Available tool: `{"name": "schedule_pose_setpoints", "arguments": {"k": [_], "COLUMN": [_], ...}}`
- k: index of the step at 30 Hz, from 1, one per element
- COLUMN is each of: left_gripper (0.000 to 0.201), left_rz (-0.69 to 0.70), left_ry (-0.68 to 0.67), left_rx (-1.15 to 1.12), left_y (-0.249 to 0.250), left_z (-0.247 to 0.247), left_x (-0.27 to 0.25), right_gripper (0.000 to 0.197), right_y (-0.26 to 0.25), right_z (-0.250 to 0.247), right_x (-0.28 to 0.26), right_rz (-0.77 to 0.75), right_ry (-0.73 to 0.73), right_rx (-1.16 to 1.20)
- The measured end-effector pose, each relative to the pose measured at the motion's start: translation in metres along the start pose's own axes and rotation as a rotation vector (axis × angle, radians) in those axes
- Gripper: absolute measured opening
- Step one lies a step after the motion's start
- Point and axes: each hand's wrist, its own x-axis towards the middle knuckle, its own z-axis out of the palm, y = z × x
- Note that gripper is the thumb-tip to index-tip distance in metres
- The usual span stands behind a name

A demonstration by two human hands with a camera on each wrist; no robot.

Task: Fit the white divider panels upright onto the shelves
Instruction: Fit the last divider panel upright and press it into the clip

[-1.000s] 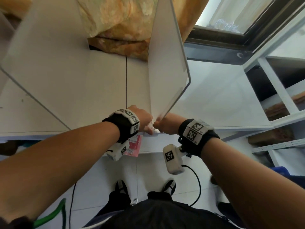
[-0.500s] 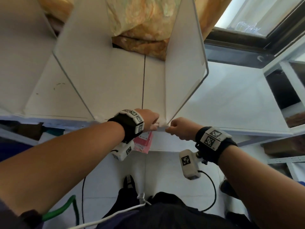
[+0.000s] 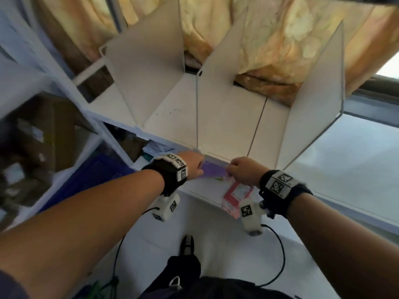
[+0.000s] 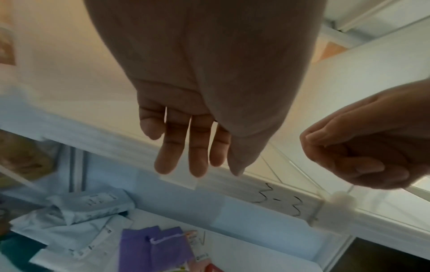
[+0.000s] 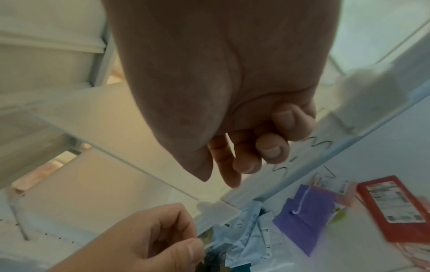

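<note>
Three white divider panels stand upright on the white shelf (image 3: 172, 117): the left panel (image 3: 146, 67), the middle panel (image 3: 218, 100) and the right panel (image 3: 315, 98). My left hand (image 3: 192, 164) hovers at the shelf's front edge by the middle panel's base. Its fingers (image 4: 181, 147) hang fairly straight just above a clear clip (image 4: 179, 181) and hold nothing. My right hand (image 3: 241, 171) is at the front edge between the middle and right panels, with its fingers (image 5: 272, 147) curled in and nothing between them. The right panel's white clip (image 4: 342, 198) sits just below it.
The shelf below holds pale blue packets (image 4: 76, 220), a purple pouch (image 5: 311, 208) and a red box (image 5: 391, 206). An orange curtain (image 3: 269, 39) hangs behind the panels. Shelf uprights and cardboard boxes (image 3: 43, 130) stand at the left, a window sill (image 3: 356, 147) at the right.
Both hands have let go of the right panel's base and moved left along the shelf's front edge. The view has swung left, bringing the other two panels into sight.
</note>
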Motion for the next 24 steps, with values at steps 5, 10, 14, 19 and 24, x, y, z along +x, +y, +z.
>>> {"name": "schedule_pose_setpoints", "arguments": {"k": [5, 10, 14, 19, 24], "left_gripper": [0.016, 0.043, 0.072, 0.079, 0.075], "left_rz": [-0.097, -0.088, 0.074, 0.247, 0.341], "left_ry": [0.1, 0.21, 0.167, 0.191, 0.305], "left_rx": [-0.038, 0.074, 0.087, 0.118, 0.111], "left_y": [-0.037, -0.068, -0.083, -0.092, -0.093], "left_z": [-0.014, -0.017, -0.012, 0.002, 0.009], "left_x": [-0.003, 0.033, 0.076, 0.106, 0.11], "right_gripper": [0.029, 0.029, 0.035, 0.051, 0.037], "right_y": [-0.043, -0.076, -0.088, -0.102, -0.123], "right_z": [-0.01, -0.001, 0.007, 0.013, 0.027], "right_x": [0.03, 0.072, 0.098, 0.11, 0.107], "right_rz": [-0.046, -0.008, 0.032, 0.109, 0.191], "right_ry": [0.062, 0.133, 0.088, 0.143, 0.136], "right_rx": [-0.106, -0.216, -0.254, -0.298, -0.278]}}
